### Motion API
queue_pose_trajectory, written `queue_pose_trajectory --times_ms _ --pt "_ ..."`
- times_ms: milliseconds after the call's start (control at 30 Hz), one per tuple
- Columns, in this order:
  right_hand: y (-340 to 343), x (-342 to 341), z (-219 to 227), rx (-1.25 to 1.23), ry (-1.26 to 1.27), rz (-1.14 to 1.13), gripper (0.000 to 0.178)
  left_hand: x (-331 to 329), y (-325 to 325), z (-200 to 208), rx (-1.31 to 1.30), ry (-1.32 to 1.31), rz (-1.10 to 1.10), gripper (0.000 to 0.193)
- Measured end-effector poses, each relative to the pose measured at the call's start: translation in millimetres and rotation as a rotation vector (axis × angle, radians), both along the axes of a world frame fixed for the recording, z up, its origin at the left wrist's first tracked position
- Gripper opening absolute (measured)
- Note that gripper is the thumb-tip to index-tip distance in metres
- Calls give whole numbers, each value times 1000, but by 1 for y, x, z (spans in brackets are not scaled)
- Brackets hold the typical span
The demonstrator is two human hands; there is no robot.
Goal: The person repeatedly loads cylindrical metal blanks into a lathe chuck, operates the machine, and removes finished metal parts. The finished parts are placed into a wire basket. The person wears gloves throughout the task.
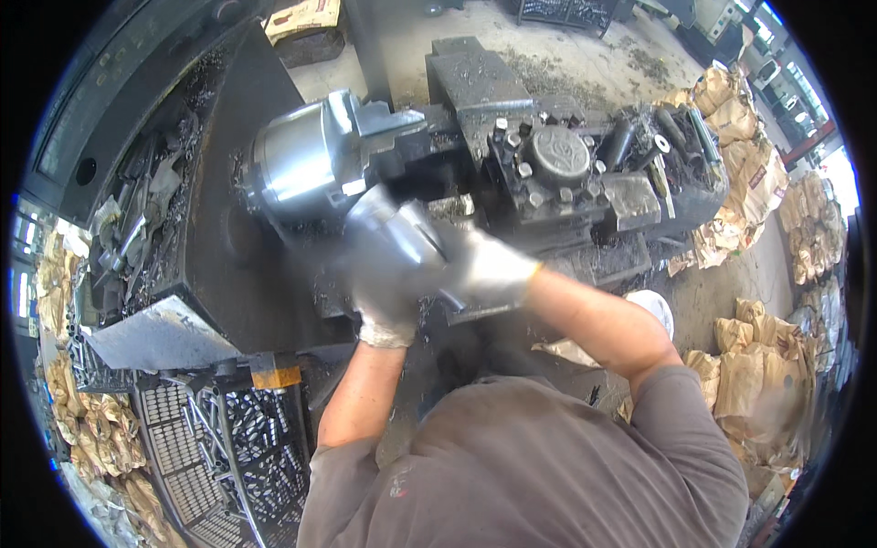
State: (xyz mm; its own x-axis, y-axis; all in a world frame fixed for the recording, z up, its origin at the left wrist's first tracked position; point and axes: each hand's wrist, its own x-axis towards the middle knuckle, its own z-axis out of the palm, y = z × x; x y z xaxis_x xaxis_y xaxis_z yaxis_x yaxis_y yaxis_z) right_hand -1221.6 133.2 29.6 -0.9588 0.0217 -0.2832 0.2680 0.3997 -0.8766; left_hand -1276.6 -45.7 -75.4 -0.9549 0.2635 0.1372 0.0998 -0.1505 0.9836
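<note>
A shiny, blurred metal cylinder [399, 226] is held between my gloved hands, just in front of the lathe chuck [297, 160]. My left hand [382, 306] is closed round it from below, the glove darkened and smeared by motion. From the right, my right hand [489, 267] in a whitish glove closes on the cylinder's near end; its fingertips are blurred. A short thin metal piece shows below the right hand, too smeared to name. To the right of the chuck stands the tool post [559, 155], with several bolts round its round cap.
Loose tools and tubes [653, 142] lie right of the tool post. A dark metal housing [228, 210] stands left of the chuck. Below it, a plastic crate [178, 461] holds many small metal parts. Brown paper sacks [754, 365] are stacked at the right.
</note>
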Motion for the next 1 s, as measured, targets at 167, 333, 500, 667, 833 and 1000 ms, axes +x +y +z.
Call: queue_pose_trajectory --times_ms 167,333,500,667,833,1000 --pt "28 -49 89 174 433 68 82 -25 31 121 -493 701 230 76" --pt "136 -150 109 1199 757 361 47 -31 -19 66 173 138 -53 72" --pt "158 -208 47 1233 160 680 53 77 -98 -66 109 -471 329 48" --pt "157 -228 14 657 1 717 64 157 -172 -114 94 -712 794 49" --pt "122 -241 6 595 173 732 66 150 -232 -101 201 -447 1163 52" --pt "131 -229 21 1035 -80 722 48 123 -257 -78 514 -714 1069 49"
